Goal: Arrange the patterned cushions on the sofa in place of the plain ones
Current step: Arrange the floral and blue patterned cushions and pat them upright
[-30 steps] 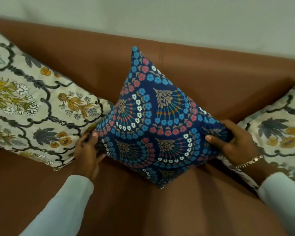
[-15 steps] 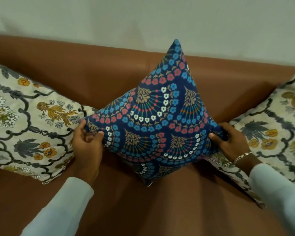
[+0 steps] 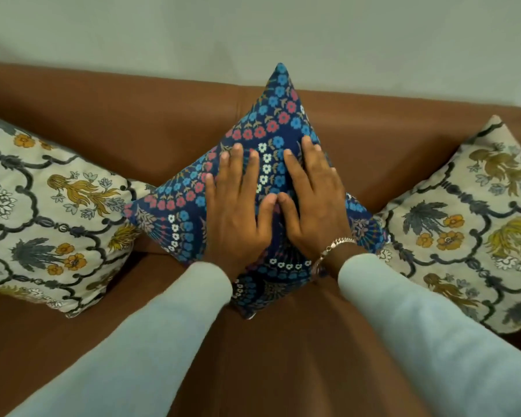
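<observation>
A dark blue cushion (image 3: 271, 121) with red, blue and white flowers stands on one corner in the middle of the brown sofa (image 3: 151, 121), leaning on the backrest. My left hand (image 3: 238, 206) and my right hand (image 3: 313, 200) lie flat on its front, fingers spread, thumbs touching; neither grips it. A cream floral cushion (image 3: 48, 212) leans at the left, its corner touching the blue one. Another cream floral cushion (image 3: 469, 224) leans at the right. No plain cushion is in view.
A pale wall (image 3: 253, 31) rises behind the backrest. The brown seat (image 3: 283, 356) stretches bare in front of the cushions, between my two light sleeves. A bracelet (image 3: 334, 248) sits on my right wrist.
Both hands let go of the blue cushion's side corners and moved onto its front, palms flat. The cushion now stands straighter against the backrest.
</observation>
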{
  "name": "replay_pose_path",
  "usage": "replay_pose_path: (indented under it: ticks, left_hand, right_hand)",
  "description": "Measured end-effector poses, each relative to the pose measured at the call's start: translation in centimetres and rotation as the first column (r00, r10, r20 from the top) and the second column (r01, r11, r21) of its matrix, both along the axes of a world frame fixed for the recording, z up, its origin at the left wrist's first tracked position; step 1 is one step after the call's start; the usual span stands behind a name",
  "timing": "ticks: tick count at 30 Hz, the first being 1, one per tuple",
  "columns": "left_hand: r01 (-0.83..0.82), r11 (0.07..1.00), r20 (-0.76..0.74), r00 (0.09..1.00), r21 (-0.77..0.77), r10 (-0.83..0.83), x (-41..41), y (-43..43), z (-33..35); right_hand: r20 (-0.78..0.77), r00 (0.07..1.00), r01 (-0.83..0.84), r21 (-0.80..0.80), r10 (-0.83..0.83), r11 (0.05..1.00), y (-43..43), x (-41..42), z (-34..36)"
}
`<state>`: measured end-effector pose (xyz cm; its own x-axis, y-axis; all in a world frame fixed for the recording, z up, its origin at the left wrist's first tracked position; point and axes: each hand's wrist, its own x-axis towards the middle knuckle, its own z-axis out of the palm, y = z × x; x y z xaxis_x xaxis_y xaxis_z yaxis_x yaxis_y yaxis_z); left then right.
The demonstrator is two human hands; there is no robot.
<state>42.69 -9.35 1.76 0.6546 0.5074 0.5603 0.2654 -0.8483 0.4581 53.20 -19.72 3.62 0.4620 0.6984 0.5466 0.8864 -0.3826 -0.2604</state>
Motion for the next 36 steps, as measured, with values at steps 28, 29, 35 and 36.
replay_pose_path:
  ticks: [28,29,35,36]
  left_hand:
    - [0.356,0.93,-0.025,0.935,0.087,-0.355,9.4,-18.2,-5.4]
    - [0.382,0.92,-0.07,0.924,0.084,-0.377,11.0,-19.6,-5.9]
    - [0.18,0.979,-0.183,0.964,-0.093,-0.195,20.6,-20.5,-6.1]
    - [0.129,0.979,-0.138,0.979,-0.157,-0.151,21.5,-20.1,-5.6]
  right_hand:
    - [-0.004,0.941,0.338,0.018,-0.338,0.941,-19.1,12.9,-2.9]
    - [0.007,0.935,0.356,-0.017,-0.356,0.934,-20.4,14.3,-3.2]
    - [-0.061,0.849,0.514,-0.134,-0.525,0.847,-27.1,22.0,-4.2]
    - [-0.108,0.81,0.571,-0.082,-0.577,0.817,-27.8,22.7,-4.1]
